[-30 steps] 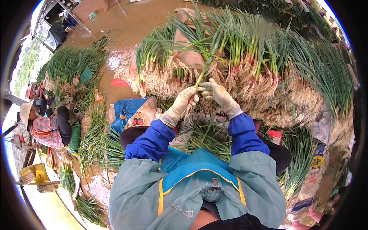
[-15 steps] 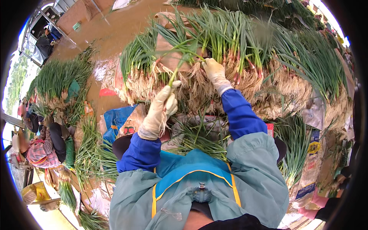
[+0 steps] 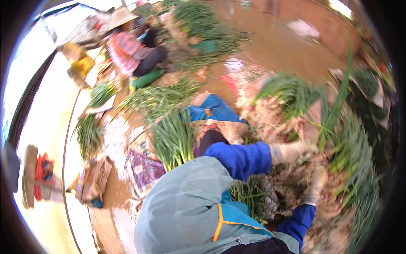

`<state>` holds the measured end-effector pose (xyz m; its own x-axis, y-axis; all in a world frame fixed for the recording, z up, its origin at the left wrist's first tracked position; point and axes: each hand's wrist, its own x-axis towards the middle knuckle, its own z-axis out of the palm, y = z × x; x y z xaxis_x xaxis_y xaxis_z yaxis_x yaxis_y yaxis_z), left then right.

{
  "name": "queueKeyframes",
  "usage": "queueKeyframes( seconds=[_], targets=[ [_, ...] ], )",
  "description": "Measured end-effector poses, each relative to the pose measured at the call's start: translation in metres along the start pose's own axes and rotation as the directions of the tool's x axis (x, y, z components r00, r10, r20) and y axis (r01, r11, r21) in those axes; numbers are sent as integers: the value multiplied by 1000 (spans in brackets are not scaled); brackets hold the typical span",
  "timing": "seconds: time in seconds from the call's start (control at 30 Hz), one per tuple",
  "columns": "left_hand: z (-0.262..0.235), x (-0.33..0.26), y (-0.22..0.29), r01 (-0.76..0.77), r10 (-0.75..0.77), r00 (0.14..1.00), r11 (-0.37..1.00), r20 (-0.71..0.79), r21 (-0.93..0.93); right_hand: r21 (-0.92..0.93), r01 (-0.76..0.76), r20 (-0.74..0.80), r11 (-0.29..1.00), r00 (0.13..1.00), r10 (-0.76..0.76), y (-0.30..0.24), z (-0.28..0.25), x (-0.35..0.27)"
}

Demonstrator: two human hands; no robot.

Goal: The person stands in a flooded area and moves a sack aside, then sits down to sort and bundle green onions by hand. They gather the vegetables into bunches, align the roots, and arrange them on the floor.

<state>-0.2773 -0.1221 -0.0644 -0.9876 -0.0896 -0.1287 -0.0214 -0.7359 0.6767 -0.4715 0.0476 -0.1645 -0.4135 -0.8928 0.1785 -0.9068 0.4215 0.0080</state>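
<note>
My left hand (image 3: 292,152), in a pale glove, is closed at the base of a green onion (image 3: 336,112) whose long leaves stand up past the fingertips. Just below it, my gloved right hand (image 3: 318,180) reaches into the pile at the onions' roots (image 3: 327,203); its fingers are blurred, and whether they grip anything cannot be made out. A row of green onions (image 3: 359,173) with leafy tops curves along the right side, beyond both hands. More onions (image 3: 283,91) lie above my left hand, their pale roots toward me.
Left of my knee stands an onion bunch (image 3: 171,137), with a blue sack (image 3: 218,109) beside it. A person (image 3: 133,53) in a plaid top and hat sits at the upper left near more onions (image 3: 207,31). Brown wet floor (image 3: 270,31) stretches behind; a cardboard piece (image 3: 95,178) lies lower left.
The view has swung to the left, bringing the seated person nearer the middle. My left hand has moved from in front of my chest to the pile, close beside my right hand.
</note>
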Motion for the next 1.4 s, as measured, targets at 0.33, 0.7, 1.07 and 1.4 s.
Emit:
queueKeyframes(
  seconds=[0.33,0.7,1.07,1.4],
  targets=[
    [-66,-31,-41,182,-161,953,981,-257,60,505,-575,62,644,768,637,8,-14,69],
    [-65,-14,-29,31,15,985,964,-169,264,789,-602,541,119,774,330,-121,-3,-19],
    [-53,-10,-63,256,-101,947,813,-306,523,732,-655,539,188,726,428,-98,-47,-34],
    [-11,-22,-60,19,111,971,848,-213,529,611,-416,8,674,854,520,-98,-4,-14]
  ],
)
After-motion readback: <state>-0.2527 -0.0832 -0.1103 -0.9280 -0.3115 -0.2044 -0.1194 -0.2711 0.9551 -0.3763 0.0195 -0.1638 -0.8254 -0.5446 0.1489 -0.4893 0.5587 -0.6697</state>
